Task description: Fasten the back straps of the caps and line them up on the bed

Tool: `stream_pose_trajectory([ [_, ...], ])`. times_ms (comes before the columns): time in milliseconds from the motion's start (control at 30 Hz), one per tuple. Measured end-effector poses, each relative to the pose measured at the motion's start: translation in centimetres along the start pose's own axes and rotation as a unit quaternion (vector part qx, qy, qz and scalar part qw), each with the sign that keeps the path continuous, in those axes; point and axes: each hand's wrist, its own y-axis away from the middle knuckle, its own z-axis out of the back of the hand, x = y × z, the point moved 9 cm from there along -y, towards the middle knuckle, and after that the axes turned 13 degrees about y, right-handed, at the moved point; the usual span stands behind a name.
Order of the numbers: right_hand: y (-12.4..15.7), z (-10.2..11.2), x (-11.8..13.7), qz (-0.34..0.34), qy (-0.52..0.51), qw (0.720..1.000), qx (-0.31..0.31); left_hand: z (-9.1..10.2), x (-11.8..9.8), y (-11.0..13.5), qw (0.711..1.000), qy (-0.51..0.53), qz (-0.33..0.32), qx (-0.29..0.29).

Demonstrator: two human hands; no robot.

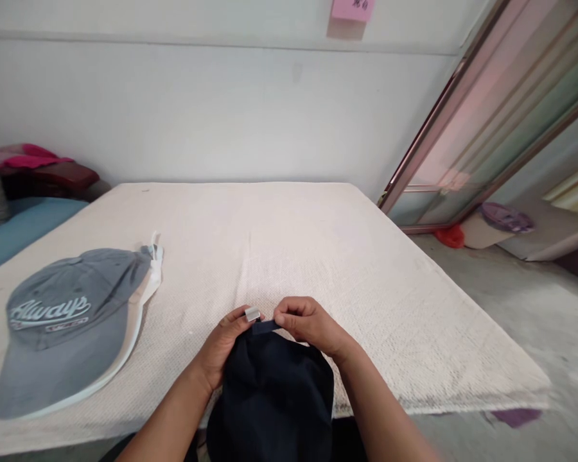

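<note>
A dark navy cap [279, 391] is held at the table's front edge, its back strap [266, 326] uppermost. My left hand [221, 343] is closed on the cap beside a silver metal buckle [252, 314], thumb and finger pressed at the strap's left end. With thumb and forefinger, my right hand [308, 321] pinches the strap's other end. The cap's lower part drops out of the picture at the bottom. To the left lies a stack of caps, topped by a grey cap [72, 321] with white "Always" lettering; beige and white brims show beneath it.
A cream textured cloth covers the table [289, 244], which meets a white wall [221, 109]. Behind on the left is a blue seat [29, 221] with pink fabric [33, 156] near it. Sliding glass doors [491, 122] and a lined bin [496, 224] stand at right.
</note>
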Motion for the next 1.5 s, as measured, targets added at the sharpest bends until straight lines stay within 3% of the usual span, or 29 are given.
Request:
stream_pose_trajectory([
  [233,-0.2,1.5,-0.5,0.002,-0.091,0.993,-0.074,-1.1,0.0,0.4,1.000,-0.007,0.002,0.029],
  [533,-0.2,0.6,-0.5,0.012,-0.059,0.997,-0.047,0.2,0.0,0.1,1.000,-0.001,-0.002,-0.015],
  [867,0.2,0.1,-0.4,-0.018,-0.030,0.999,0.016,0.6,0.0,0.3,0.996,-0.083,0.000,-0.031],
  [1233,0.4,-0.8,0.1,-0.010,-0.130,0.989,0.070,-1.5,0.3,1.0,0.995,-0.084,0.021,0.053],
  [1500,0.5,-2.1,0.7,0.004,-0.117,0.988,0.104,-2.0,1.0,1.2,0.984,-0.153,0.040,0.088],
])
